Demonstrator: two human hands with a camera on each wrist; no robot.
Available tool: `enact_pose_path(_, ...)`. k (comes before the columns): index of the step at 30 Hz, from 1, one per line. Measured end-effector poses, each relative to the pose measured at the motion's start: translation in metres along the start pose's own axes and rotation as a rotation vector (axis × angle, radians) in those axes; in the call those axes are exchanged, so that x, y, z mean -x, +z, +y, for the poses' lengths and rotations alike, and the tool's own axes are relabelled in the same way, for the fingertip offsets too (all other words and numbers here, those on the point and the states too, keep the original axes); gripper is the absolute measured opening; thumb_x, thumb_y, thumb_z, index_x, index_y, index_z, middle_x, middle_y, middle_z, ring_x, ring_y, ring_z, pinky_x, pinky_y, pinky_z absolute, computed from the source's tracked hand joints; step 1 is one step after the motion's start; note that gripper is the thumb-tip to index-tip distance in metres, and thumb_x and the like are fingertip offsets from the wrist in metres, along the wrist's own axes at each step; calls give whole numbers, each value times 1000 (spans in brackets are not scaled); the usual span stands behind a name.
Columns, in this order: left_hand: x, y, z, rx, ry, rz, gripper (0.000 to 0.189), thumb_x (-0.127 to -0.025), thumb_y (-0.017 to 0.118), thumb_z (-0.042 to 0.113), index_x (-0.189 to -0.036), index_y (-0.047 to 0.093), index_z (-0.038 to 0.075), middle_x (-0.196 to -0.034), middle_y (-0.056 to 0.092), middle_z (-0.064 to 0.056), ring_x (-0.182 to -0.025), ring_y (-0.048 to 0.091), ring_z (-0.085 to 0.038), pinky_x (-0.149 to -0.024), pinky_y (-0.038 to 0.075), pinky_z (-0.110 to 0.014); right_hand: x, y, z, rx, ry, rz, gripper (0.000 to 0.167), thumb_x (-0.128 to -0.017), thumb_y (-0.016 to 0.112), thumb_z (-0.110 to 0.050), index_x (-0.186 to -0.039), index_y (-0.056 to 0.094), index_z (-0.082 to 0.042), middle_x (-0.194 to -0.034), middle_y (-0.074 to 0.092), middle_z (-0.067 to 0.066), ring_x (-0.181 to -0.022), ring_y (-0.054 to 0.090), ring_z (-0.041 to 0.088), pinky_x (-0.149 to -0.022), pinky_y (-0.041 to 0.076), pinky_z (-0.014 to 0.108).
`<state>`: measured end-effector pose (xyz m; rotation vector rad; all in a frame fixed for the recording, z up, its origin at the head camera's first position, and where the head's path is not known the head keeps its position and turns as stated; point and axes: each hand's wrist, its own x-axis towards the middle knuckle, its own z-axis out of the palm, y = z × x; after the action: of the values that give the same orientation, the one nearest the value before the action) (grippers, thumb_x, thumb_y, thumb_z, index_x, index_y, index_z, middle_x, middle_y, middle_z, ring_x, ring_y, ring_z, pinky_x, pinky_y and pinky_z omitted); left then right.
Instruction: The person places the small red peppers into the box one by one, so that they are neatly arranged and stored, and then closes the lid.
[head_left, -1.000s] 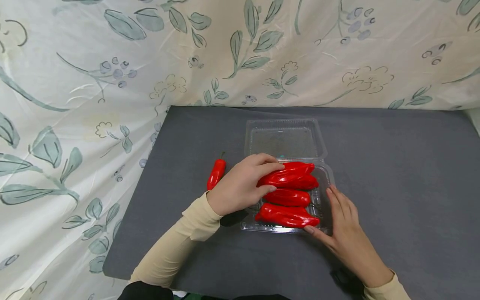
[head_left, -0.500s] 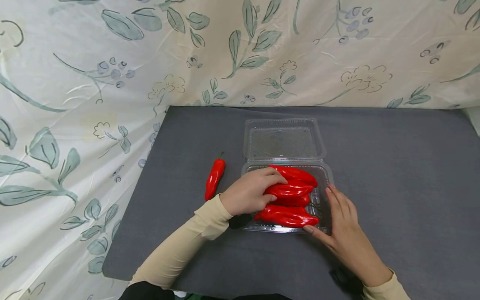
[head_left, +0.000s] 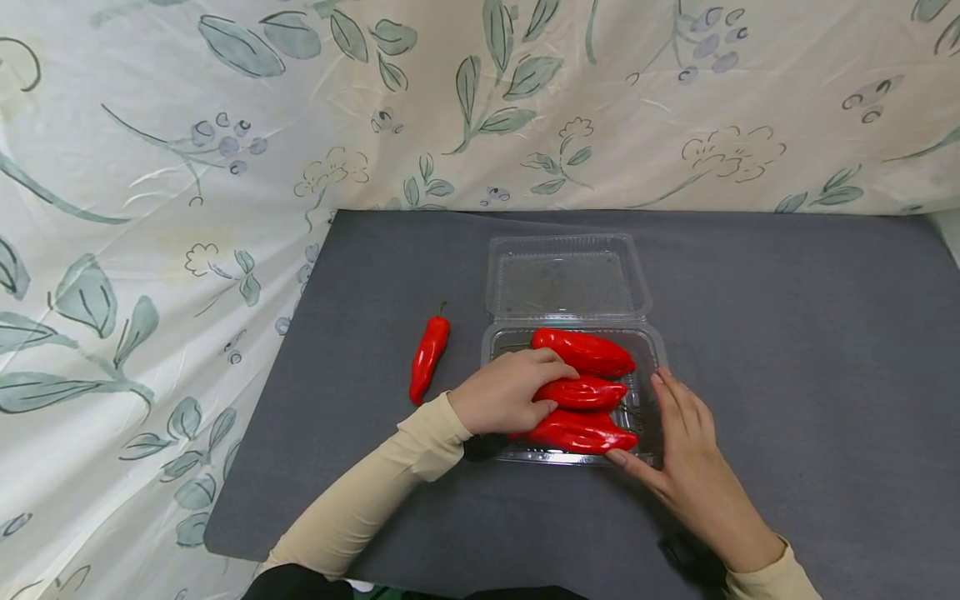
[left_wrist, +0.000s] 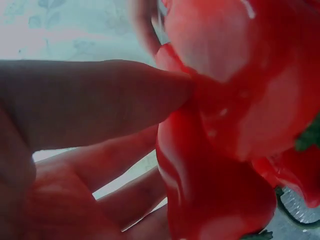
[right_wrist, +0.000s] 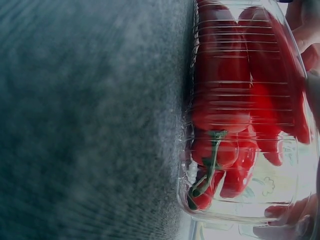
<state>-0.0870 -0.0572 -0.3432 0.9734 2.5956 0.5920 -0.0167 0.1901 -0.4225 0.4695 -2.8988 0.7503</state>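
A transparent plastic clamshell container (head_left: 647,333) lies with its lid (head_left: 566,279) folded back. Glossy long red peppers fill its base: a back pepper (head_left: 592,354), a middle pepper (head_left: 588,393) and a front pepper (head_left: 581,432), with more beneath in the right wrist view. My left hand (head_left: 506,392) pinches the middle pepper from its left end, thumb in front and fingers behind; in the left wrist view the thumb (left_wrist: 110,102) presses against red skin. My right hand (head_left: 693,458) rests along the container's right side, fingers extended, thumb at the front corner.
Outside the container, a single red pepper (head_left: 429,358) with a green stem lies to the left on the dark grey table cover (head_left: 810,375). A leaf-patterned cloth (head_left: 637,108) hangs behind the table and along its left side.
My left hand has moved toward me from the back of the container, bringing a pepper forward to the middle and uncovering the back pepper. The right hand stays in place.
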Motion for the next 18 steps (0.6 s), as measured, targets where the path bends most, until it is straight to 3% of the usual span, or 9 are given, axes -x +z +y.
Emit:
enact_pose_path(11,-3,6,-1,-20,-4,-27,48,-83,70,18,-130,59,13,-125,58,-2,-98,55,-13,-83,49,-24,-1,0,0,-9,-10,2,111,-71,80,-46,-151,17,-2,-152,22,19,-131,23,43,-88,42,66)
enact_pose_path(18,-3,7,-2,21,3,-46,47,-84,69,16,-130,58,12,-124,58,-2,-97,55,-12,-82,49,-22,-1,0,1,-7,-12,8,110,-70,81,-44,-150,19,-1,-151,23,21,-130,24,44,-87,43,66)
